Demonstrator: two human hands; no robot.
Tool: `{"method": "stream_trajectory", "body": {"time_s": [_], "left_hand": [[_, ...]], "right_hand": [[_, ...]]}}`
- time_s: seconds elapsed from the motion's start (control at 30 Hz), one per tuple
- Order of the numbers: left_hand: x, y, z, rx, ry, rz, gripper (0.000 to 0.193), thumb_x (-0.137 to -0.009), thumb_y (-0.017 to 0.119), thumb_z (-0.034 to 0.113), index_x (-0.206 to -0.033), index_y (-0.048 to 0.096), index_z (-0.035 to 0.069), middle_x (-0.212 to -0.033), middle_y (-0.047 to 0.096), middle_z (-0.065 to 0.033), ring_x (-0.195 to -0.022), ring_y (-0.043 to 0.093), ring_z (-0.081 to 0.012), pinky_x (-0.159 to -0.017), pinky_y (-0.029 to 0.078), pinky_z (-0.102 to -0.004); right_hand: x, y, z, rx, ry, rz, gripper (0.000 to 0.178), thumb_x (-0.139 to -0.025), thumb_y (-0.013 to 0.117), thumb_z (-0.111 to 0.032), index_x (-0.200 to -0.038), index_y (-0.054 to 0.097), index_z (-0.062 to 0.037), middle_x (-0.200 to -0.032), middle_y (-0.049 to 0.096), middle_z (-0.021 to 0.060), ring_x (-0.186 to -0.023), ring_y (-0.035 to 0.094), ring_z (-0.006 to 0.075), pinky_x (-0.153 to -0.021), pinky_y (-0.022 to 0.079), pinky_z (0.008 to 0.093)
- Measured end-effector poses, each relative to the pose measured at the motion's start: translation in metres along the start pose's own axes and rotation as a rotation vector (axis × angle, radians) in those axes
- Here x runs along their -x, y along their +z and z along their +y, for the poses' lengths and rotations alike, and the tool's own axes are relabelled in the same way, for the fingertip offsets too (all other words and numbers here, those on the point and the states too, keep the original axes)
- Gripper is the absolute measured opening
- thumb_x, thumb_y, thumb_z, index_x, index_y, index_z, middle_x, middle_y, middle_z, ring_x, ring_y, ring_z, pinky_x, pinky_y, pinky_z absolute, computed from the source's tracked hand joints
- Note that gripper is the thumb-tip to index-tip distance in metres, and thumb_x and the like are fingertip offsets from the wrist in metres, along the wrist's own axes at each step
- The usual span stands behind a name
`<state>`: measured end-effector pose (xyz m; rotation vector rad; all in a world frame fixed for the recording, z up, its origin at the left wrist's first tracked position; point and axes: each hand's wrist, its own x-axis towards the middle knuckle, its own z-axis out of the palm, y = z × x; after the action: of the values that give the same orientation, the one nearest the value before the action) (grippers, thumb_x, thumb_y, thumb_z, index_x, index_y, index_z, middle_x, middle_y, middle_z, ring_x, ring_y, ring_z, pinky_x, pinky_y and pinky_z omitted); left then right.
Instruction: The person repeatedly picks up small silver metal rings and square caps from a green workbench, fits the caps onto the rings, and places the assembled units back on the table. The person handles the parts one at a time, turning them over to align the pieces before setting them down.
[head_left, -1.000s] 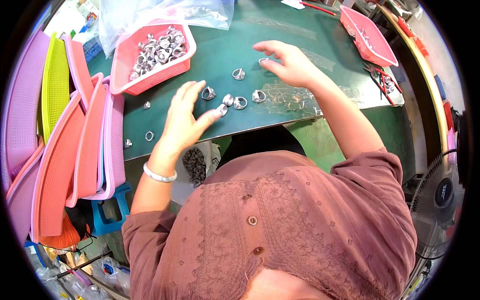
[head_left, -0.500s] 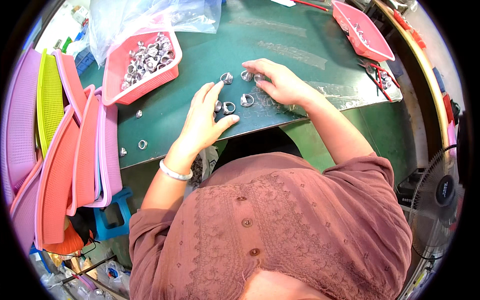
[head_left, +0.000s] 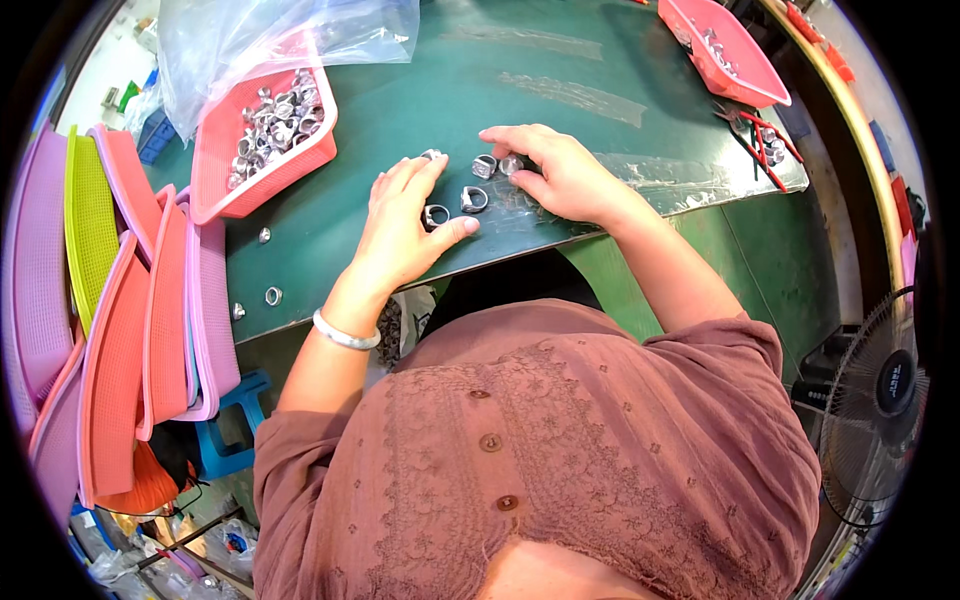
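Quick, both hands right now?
Left hand: open, thumb spread, near a silver ring.
Right hand: curled around another ring; whether gripped cannot be told.

Left hand [head_left: 398, 228], thumb apart, beside ring [head_left: 430, 220] on green table [head_left: 455, 95]; right hand [head_left: 565, 178] curved beside two rings [head_left: 484, 167]; another ring [head_left: 467, 201] between hands; pink basket [head_left: 268, 190] of rings farther left; fan [head_left: 893, 385] at right.

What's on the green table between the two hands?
In the head view, a few silver rings lie on the green table between the left hand and the right hand.
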<state>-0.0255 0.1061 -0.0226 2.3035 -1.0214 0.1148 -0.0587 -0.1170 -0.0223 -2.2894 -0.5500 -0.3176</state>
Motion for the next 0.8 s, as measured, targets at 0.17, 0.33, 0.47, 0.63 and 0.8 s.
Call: {"method": "stream_trajectory", "body": {"time_s": [0.17, 0.33, 0.47, 0.63, 0.8], "left_hand": [[-0.013, -0.005, 0.005, 0.032, 0.02, 0.066, 0.049, -0.073, 0.068, 0.022, -0.114, 0.053, 0.001, -0.11, 0.052, -0.0156, -0.104, 0.048, -0.0304, -0.09, 0.036, -0.0392], [-0.035, 0.003, 0.01, 0.004, 0.159, 0.055, 0.025, -0.077, 0.059, 0.012, -0.102, 0.061, 0.006, -0.103, 0.055, -0.0116, -0.1, 0.049, -0.0292, -0.092, 0.033, -0.041], [-0.052, 0.002, 0.012, -0.12, 0.202, -0.108, 0.015, -0.077, 0.055, 0.004, -0.09, 0.062, 0.004, -0.094, 0.058, -0.0117, -0.088, 0.054, -0.0295, -0.081, 0.04, -0.0373], [-0.056, -0.003, 0.013, -0.108, 0.002, -0.199, 0.009, -0.078, 0.054, 0.009, -0.078, 0.06, 0.002, -0.08, 0.059, -0.0119, -0.084, 0.054, -0.0297, -0.083, 0.036, -0.0413], [-0.049, -0.006, 0.001, -0.139, 0.031, -0.115, 0.009, -0.076, 0.056, 0.006, -0.076, 0.056, -0.002, -0.073, 0.056, -0.0157, -0.073, 0.053, -0.0329, -0.066, 0.042, -0.0384]], "right_hand": [[0.009, -0.001, 0.003, -0.006, -0.018, 0.052, 0.049, -0.071, 0.058, 0.004, -0.118, 0.049, -0.0075, -0.099, 0.059, 0.0107, -0.092, 0.055, 0.0274, -0.081, 0.044, 0.036], [0.017, 0.001, -0.002, -0.069, 0.006, 0.152, 0.052, -0.07, 0.058, 0.006, -0.12, 0.049, -0.0076, -0.101, 0.057, 0.0097, -0.088, 0.055, 0.0233, -0.078, 0.046, 0.0324], [0.023, 0.007, 0.006, -0.111, 0.055, 0.247, 0.052, -0.071, 0.058, 0.007, -0.12, 0.049, -0.007, -0.097, 0.057, 0.0087, -0.085, 0.056, 0.0204, -0.075, 0.047, 0.0301], [0.024, 0.006, 0.008, -0.127, 0.091, 0.228, 0.045, -0.073, 0.057, 0.007, -0.116, 0.051, -0.0059, -0.088, 0.057, 0.0067, -0.082, 0.055, 0.0185, -0.072, 0.046, 0.0288], [0.025, 0.006, 0.008, -0.157, 0.063, 0.244, 0.042, -0.073, 0.056, 0.008, -0.113, 0.054, -0.0063, -0.087, 0.057, 0.0065, -0.081, 0.055, 0.0181, -0.072, 0.046, 0.0284]]}}
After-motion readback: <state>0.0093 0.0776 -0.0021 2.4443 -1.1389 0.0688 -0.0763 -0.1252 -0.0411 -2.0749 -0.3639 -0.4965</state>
